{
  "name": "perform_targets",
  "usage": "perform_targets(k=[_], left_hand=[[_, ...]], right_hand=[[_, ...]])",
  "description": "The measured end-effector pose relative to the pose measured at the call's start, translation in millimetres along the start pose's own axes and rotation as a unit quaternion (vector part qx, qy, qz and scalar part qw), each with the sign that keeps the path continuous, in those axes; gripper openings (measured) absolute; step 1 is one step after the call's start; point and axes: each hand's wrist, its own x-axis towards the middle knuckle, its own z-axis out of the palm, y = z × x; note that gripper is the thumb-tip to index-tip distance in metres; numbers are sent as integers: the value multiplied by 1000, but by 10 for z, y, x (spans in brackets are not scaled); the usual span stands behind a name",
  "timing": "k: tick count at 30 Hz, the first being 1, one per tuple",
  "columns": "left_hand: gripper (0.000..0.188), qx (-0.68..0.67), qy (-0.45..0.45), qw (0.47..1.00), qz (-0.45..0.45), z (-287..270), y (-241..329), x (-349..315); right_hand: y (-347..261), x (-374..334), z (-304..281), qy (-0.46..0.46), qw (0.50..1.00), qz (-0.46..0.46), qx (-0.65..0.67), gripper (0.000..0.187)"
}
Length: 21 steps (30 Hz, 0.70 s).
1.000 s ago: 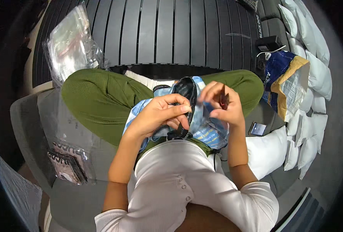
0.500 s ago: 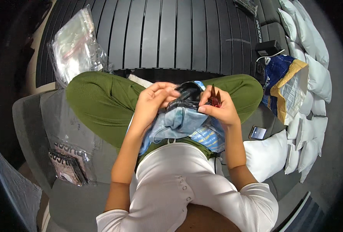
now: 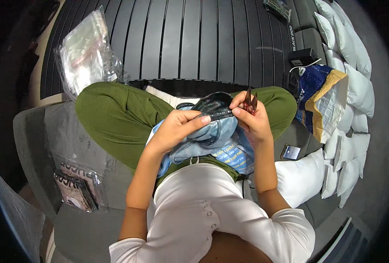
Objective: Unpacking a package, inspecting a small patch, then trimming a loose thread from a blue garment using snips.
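A light blue garment (image 3: 205, 133) with a dark, shiny inner side and yellowish print lies bunched in my lap. My left hand (image 3: 174, 129) is closed, its thumb and fingers pinching the dark seamed edge. At the other end of that edge, my right hand (image 3: 255, 122) pinches the cloth between thumb and forefinger. Small reddish thread snips (image 3: 249, 101) stick up from the same right hand, blades pointing away from me. Between both hands the edge is drawn fairly straight. The folds underneath hide the rest of the garment's shape.
A black slatted table (image 3: 190, 39) stands ahead. Clear plastic bags (image 3: 87, 52) lie at its left, and packaged items (image 3: 74, 190) rest on the grey sofa (image 3: 89, 232). At right are a phone (image 3: 291, 151), white pillows (image 3: 301, 177), a blue-and-tan sack (image 3: 319, 101) and a black box (image 3: 303, 57).
My left hand has come down onto the dark edge and now pinches it. The edge is turned up and straighter between my hands. The snips have tilted more upright.
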Motion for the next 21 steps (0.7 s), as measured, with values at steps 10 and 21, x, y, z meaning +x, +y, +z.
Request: perform_targets(k=[10,21], left_hand=[[26,-92,10,996,-9,48,-18,-39],[31,-4,56,998,15,81,-86,-23]], right_hand=[[-68,35,102,64,997,-40,-35,15],[-167,-82,381,53,920,-191,-337,13]])
